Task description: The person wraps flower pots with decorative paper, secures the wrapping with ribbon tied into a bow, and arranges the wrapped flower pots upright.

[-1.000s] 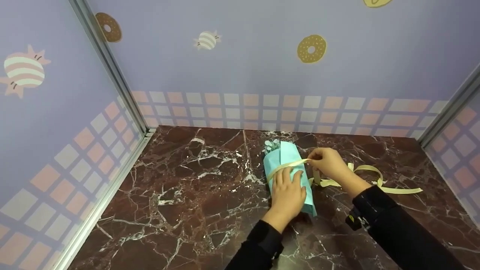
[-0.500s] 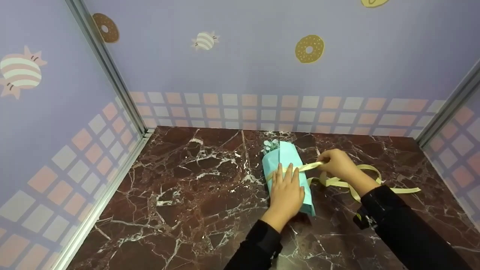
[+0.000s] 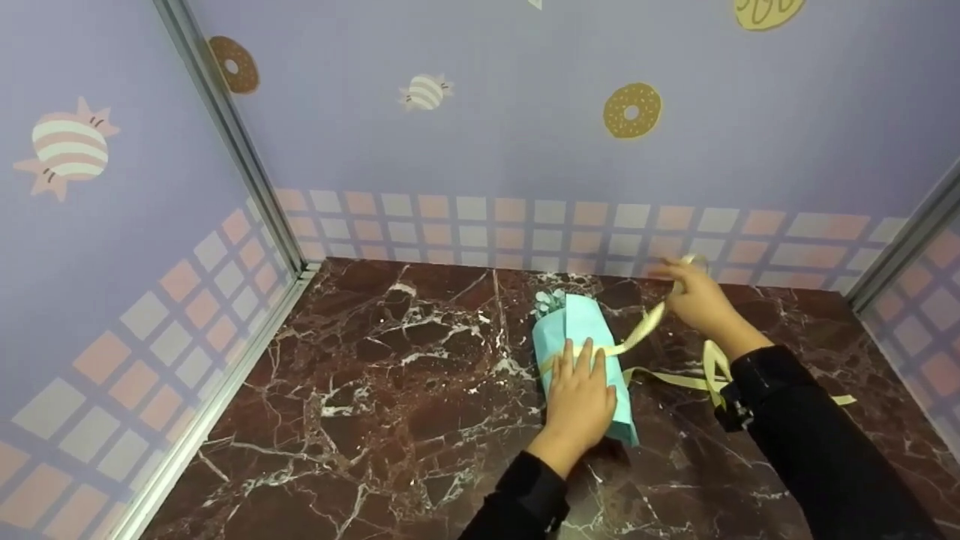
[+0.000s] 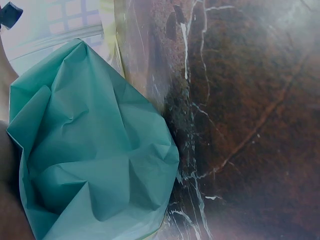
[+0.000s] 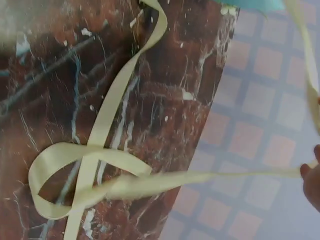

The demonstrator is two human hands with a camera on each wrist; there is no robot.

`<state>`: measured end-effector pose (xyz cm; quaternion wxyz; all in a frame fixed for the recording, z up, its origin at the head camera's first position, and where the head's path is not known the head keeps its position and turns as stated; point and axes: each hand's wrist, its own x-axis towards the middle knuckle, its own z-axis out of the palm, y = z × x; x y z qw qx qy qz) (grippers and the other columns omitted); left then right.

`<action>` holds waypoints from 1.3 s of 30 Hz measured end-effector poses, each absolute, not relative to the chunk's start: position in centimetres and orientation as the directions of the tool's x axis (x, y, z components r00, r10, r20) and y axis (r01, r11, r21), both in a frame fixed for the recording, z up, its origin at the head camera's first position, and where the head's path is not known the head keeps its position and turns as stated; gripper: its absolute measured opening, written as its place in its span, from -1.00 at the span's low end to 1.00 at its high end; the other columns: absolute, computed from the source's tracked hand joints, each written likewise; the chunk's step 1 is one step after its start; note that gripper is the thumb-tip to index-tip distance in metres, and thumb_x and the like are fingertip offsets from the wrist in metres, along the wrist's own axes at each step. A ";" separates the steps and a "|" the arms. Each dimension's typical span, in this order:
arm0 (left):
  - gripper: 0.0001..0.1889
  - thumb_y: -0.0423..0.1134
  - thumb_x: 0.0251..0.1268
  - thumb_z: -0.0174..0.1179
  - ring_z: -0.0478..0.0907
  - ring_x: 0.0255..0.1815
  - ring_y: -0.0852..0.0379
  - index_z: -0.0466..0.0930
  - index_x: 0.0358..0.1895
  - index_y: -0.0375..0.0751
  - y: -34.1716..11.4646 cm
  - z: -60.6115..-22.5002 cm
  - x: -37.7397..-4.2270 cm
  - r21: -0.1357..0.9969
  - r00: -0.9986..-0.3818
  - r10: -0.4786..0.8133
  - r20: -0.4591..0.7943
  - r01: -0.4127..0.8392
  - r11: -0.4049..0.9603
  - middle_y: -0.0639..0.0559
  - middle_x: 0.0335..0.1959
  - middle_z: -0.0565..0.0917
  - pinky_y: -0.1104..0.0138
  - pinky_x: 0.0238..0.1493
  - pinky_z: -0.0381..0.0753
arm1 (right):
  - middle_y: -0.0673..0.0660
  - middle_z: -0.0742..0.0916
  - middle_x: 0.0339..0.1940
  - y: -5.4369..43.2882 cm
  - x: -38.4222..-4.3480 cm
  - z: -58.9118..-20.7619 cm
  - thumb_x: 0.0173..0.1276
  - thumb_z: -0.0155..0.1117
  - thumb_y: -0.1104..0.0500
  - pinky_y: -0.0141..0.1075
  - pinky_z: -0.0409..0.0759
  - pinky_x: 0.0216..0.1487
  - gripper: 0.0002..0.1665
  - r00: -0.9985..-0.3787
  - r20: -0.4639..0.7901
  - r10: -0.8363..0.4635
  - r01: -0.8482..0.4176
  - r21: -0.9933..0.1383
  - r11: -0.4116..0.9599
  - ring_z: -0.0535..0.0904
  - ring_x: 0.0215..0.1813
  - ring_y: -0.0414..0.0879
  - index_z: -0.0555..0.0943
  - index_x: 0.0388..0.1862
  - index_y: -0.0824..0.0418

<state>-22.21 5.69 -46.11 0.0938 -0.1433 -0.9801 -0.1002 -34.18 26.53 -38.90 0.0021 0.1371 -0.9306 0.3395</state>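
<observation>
A bouquet in light blue wrapping paper [image 3: 589,322] lies on the tabletop, small pale flowers [image 3: 549,301] poking out of its far end. My left hand [image 3: 581,401] rests on the paper with straight fingers, their tips on a pale yellow ribbon [image 3: 643,326] that crosses the wrap. Raised to the right of the bouquet, my right hand [image 3: 701,306] pinches a stretch of this ribbon; its fingertips [image 5: 312,182] show at the edge of the right wrist view. Folded paper at the near end [image 4: 95,130] fills much of the left wrist view. The bouquet's underside is hidden.
The dark red marbled tabletop [image 3: 360,390] meets a purple patterned wall [image 3: 510,135] at the back and another wall [image 3: 142,225] at left. Beside the bouquet, the other length of ribbon [image 5: 107,120] lies loosely looped, partly under my right forearm.
My right hand has drawn the ribbon away from the bouquet, right and upward, lifting a length off the table. My left hand's fingers have straightened and stay on the wrap. The view has shifted slightly.
</observation>
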 end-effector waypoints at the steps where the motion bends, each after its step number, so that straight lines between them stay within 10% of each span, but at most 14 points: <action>1: -0.41 0.07 0.50 -0.07 -0.09 0.54 -0.18 0.26 0.47 -0.10 5.8 -46.2 -22.1 0.170 -0.943 0.265 0.203 0.300 0.939 -0.04 0.53 0.11 0.01 0.48 -0.03 | 0.33 0.35 0.45 26.6 -34.2 -39.5 0.25 -0.09 0.47 -0.39 0.42 -0.61 -0.36 -0.961 0.059 -0.269 -0.247 -0.617 0.747 0.35 -0.60 -0.14 0.45 0.34 0.28; 8: -0.42 0.07 0.50 -0.08 -0.08 0.54 -0.17 0.27 0.47 -0.08 5.9 -46.5 -21.8 0.173 -0.943 0.266 0.199 0.301 0.938 -0.04 0.54 0.11 0.02 0.48 -0.02 | 0.45 0.59 0.09 26.3 -32.7 -43.6 0.31 0.00 0.32 -0.02 0.49 -0.20 -0.52 -0.961 -0.077 -0.267 -0.196 -0.493 0.847 0.55 0.00 0.27 0.50 0.20 0.43; 17: -0.43 0.07 0.50 -0.06 -0.08 0.54 -0.17 0.28 0.47 -0.08 5.8 -46.2 -22.1 0.178 -0.942 0.264 0.207 0.301 0.937 -0.04 0.54 0.11 0.02 0.48 0.00 | 0.11 0.55 -0.78 25.1 -30.7 -44.9 0.26 0.02 0.30 -0.32 0.32 -0.58 -0.61 -0.894 -0.112 -0.433 -0.226 -0.721 0.655 0.23 -0.71 -0.19 0.58 -0.74 0.34; 23: -0.43 0.04 0.49 -0.04 -0.07 0.53 -0.19 0.30 0.45 -0.11 5.3 -46.1 -22.3 0.193 -0.941 0.261 0.216 0.303 0.933 -0.06 0.53 0.13 0.00 0.47 0.03 | 0.04 0.61 -0.59 23.8 -30.3 -46.7 0.16 0.07 0.41 -0.30 0.37 -0.50 -0.79 -0.843 0.001 -0.538 -0.411 -0.646 0.643 0.34 -0.59 -0.19 0.64 -0.54 0.39; 29: -0.43 0.02 0.48 -0.04 -0.04 0.52 -0.22 0.31 0.44 -0.16 5.0 -45.9 -22.4 0.207 -0.933 0.266 0.243 0.318 0.925 -0.10 0.52 0.15 -0.03 0.46 0.03 | 0.22 0.70 -0.28 22.7 -30.0 -48.6 0.18 0.16 0.52 -0.01 0.58 -0.22 -0.80 -0.788 0.125 -0.603 -0.611 -0.277 0.741 0.62 -0.22 0.11 0.68 -0.32 0.33; 34: -0.43 0.03 0.49 -0.06 -0.09 0.53 -0.21 0.30 0.45 -0.17 5.1 -45.9 -22.3 0.205 -0.931 0.281 0.234 0.329 0.922 -0.02 0.54 0.11 -0.04 0.47 -0.01 | 0.21 0.70 -0.32 22.5 -29.2 -49.8 0.20 0.28 0.47 -0.01 0.63 -0.30 -0.89 -0.789 0.168 -0.591 -0.601 -0.005 0.800 0.65 -0.29 0.15 0.67 -0.32 0.34; 39: -0.43 0.03 0.51 -0.09 -0.15 0.56 -0.13 0.28 0.46 -0.16 5.4 -45.9 -22.3 0.202 -0.931 0.295 0.212 0.338 0.919 0.04 0.54 0.12 -0.02 0.49 -0.10 | 0.09 0.60 -0.55 22.9 -28.8 -49.6 0.10 0.34 0.44 -0.06 0.54 -0.45 -0.80 -0.827 0.189 -0.529 -0.551 -0.092 0.829 0.57 -0.48 0.05 0.56 -0.60 0.24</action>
